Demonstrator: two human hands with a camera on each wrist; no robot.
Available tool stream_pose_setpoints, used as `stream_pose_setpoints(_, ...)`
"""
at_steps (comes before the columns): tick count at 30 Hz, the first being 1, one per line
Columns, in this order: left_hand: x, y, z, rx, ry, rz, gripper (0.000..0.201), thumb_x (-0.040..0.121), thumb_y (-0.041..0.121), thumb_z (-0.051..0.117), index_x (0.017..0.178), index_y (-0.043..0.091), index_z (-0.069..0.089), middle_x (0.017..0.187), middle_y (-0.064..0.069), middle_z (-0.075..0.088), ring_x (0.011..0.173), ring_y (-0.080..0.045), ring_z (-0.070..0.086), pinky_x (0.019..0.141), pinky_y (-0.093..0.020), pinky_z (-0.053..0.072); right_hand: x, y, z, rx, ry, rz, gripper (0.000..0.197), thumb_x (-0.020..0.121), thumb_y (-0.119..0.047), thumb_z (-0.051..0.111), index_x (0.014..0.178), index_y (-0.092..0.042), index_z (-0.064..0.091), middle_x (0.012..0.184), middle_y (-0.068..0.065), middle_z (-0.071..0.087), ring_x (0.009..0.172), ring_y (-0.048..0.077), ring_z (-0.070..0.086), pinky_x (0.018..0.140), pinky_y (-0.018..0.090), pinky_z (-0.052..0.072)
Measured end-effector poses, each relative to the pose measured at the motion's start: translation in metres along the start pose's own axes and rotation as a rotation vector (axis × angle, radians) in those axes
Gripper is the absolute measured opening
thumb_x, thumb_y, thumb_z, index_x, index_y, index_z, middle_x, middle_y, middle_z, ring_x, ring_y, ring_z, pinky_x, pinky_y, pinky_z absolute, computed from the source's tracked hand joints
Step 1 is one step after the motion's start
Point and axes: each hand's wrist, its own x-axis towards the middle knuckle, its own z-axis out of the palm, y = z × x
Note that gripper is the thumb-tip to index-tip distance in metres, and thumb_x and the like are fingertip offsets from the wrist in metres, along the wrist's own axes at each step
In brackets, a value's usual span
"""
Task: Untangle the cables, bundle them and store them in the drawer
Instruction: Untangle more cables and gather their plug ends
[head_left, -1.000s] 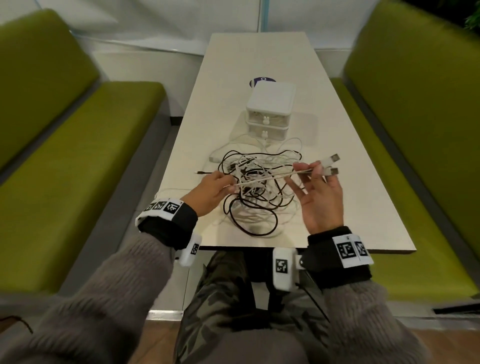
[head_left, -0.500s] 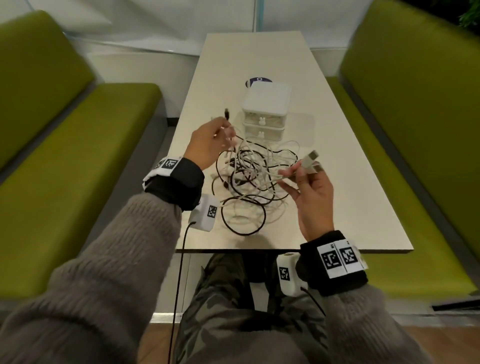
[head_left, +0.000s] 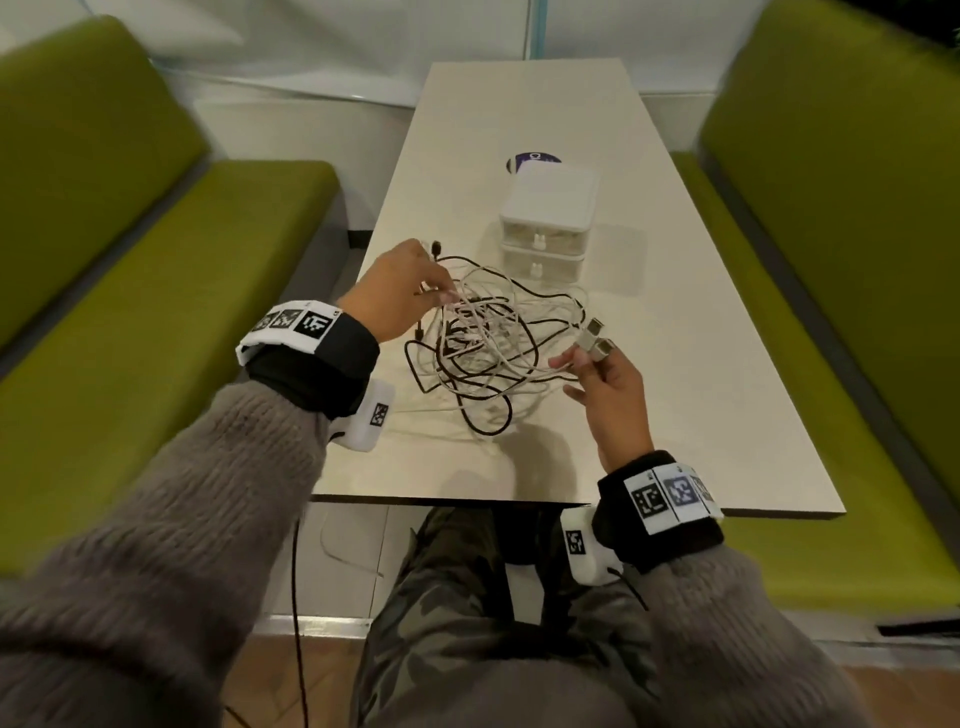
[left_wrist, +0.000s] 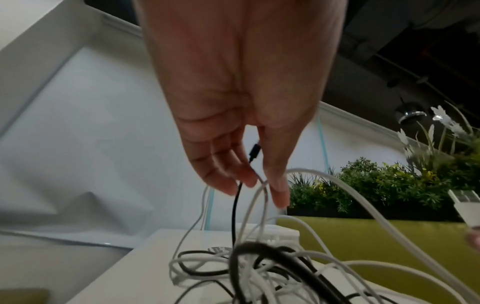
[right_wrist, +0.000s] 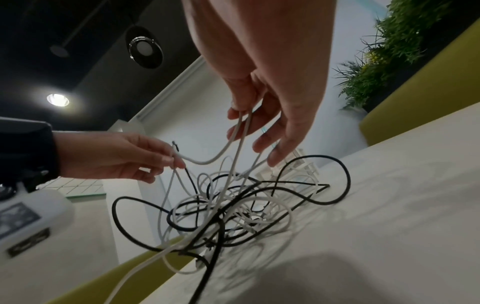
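Note:
A tangle of black and white cables (head_left: 483, 343) lies on the white table (head_left: 701, 415), partly lifted. My left hand (head_left: 441, 291) is raised at the tangle's left and pinches the black cable (left_wrist: 235, 205) just below its small plug (left_wrist: 254, 151). My right hand (head_left: 587, 358) is at the tangle's right and pinches two white cables (right_wrist: 241, 123), whose USB plugs (head_left: 595, 335) stick out above its fingers. A white two-drawer unit (head_left: 548, 218) stands behind the tangle with both drawers closed.
Green benches flank the table on the left (head_left: 156, 312) and on the right (head_left: 831, 260). A round purple sticker (head_left: 532, 158) lies behind the drawer unit. The table's front edge runs just past my right wrist. Plants (left_wrist: 376, 185) stand beyond the bench.
My left hand rose from the table's front towards the far left, lifting the black cable's end. The white cable that was taut between both hands now hangs slack. My right hand moved a little nearer.

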Motion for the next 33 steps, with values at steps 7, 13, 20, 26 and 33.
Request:
stream_pose_setpoints(7,0.012,-0.003,-0.019,0.253,-0.154,0.130,0.021,0.088,0.027,0.061,0.104,0.016,0.071,0.089,-0.003,0.046,0.081,-0.021,0.050,0.071,-0.035,0.042,0.010,-0.010,-0.003,0.020,-0.081,-0.013,0.020,0.099,-0.014,0.047,0.084,-0.018,0.059,0.088,0.000,0.068,0.083,0.011,0.060,0.074,0.028,0.047)
stream_pose_setpoints(13,0.038,-0.004,-0.034,0.498,-0.245,0.409,0.018,0.090,0.019,0.059,0.102,0.012,0.071,0.099,-0.007,0.061,0.096,-0.024,0.053,0.072,-0.033,0.043,0.022,-0.009,-0.006,0.022,-0.128,-0.013,0.018,0.099,-0.012,0.046,0.090,-0.007,0.061,0.088,0.002,0.068,0.075,0.003,0.060,0.071,0.021,0.050)
stream_pose_setpoints(20,0.019,-0.008,-0.017,-0.200,-0.219,0.028,0.013,0.095,0.016,0.051,0.092,0.014,0.064,0.083,0.002,0.067,0.078,-0.007,0.067,0.080,-0.029,0.056,0.031,-0.007,-0.006,0.277,-0.058,0.048,0.020,0.102,-0.014,0.040,0.087,-0.013,0.054,0.070,-0.004,0.065,0.080,0.016,0.065,0.072,0.027,0.053)
stream_pose_setpoints(26,-0.007,-0.027,0.023,-0.090,-0.399,-0.042,0.019,0.098,0.026,0.042,0.101,0.016,0.058,0.111,-0.012,0.056,0.106,-0.025,0.049,0.097,-0.039,0.039,0.038,-0.025,-0.016,0.611,0.054,0.056,0.020,0.102,-0.014,0.037,0.085,-0.014,0.047,0.059,-0.005,0.047,0.057,0.011,0.051,0.074,0.038,0.058)
stream_pose_setpoints(33,0.005,-0.016,0.035,-0.006,-0.240,0.042,0.025,0.098,0.031,0.042,0.099,0.013,0.059,0.094,-0.012,0.055,0.093,-0.028,0.043,0.085,-0.029,0.026,0.028,-0.029,-0.012,0.370,0.254,-0.091,0.022,0.104,-0.015,0.033,0.085,-0.018,0.045,0.061,-0.005,0.040,0.049,0.006,0.033,0.046,0.018,0.031)
